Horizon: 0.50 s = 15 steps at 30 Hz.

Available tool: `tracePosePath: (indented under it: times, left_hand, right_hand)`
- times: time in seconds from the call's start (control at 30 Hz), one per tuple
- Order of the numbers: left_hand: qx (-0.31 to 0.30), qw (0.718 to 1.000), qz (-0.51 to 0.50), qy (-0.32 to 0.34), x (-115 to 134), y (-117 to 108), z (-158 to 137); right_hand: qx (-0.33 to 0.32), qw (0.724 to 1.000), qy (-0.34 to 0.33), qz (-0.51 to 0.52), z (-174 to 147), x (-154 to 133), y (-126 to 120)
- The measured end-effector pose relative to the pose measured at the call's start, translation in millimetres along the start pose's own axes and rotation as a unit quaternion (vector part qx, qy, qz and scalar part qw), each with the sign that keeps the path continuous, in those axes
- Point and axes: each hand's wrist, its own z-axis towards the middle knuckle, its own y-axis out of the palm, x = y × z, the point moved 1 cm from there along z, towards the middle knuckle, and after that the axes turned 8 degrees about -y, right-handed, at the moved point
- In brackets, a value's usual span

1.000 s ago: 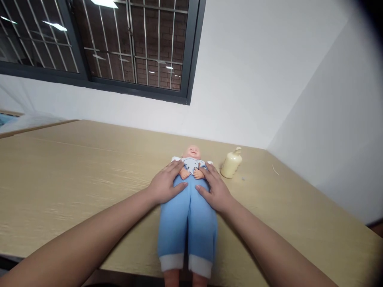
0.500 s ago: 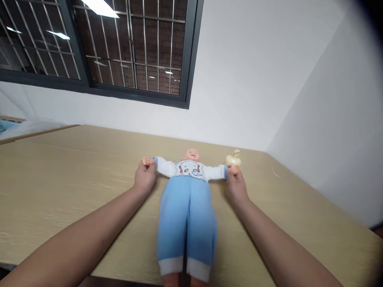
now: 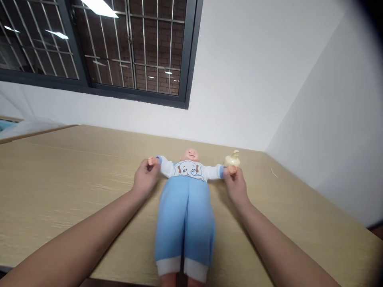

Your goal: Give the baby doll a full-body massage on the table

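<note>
A baby doll [image 3: 185,215] lies on its back on the wooden table [image 3: 89,159], head toward the wall and feet at the near edge. It wears blue trousers with white cuffs and a white top with an elephant print. Both of its arms are stretched out sideways. My left hand [image 3: 146,176] is closed around the doll's hand at the left sleeve end. On the other side, my right hand [image 3: 237,185] grips the doll's other hand below the blue cuff. Just behind my right hand stands a cream-coloured bottle-like object [image 3: 232,159] with a curved top.
A thin pale strip [image 3: 273,172] lies on the table at the right. White walls [image 3: 239,79] meet in a corner behind it. A barred window [image 3: 134,48] is above the table. Clear plastic sheeting [image 3: 38,124] lies at the far left.
Both of my hands have moved slightly inward with the doll's hands, so its arms sit a little closer to its body. The view has shifted slightly.
</note>
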Motion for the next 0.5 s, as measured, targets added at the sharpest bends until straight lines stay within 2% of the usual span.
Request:
tracePosePath:
  times: [0.1,0.23,0.3,0.37,0.5]
  left_hand:
    - [-0.092,0.982,0.115,0.115,11.6,5.4,-18.7]
    - [-0.177,0.911,0.269,0.259,17.2,11.1,-34.4]
    - [-0.202,0.878,0.329,0.284,16.7,12.1,-36.3]
    - [-0.209,0.858,0.366,0.292,16.2,12.2,-36.2]
    - [-0.211,0.850,0.381,0.295,17.1,11.8,-36.6]
  right_hand:
    - [-0.089,0.990,-0.102,-0.049,-13.8,-21.4,12.9]
    - [-0.216,0.938,-0.205,-0.178,-25.7,-35.6,28.6]
    - [-0.262,0.912,-0.227,-0.221,-27.1,-38.5,32.8]
    - [-0.289,0.892,-0.243,-0.247,-26.8,-41.3,34.9]
    - [-0.305,0.873,-0.267,-0.270,-26.4,-45.9,35.3]
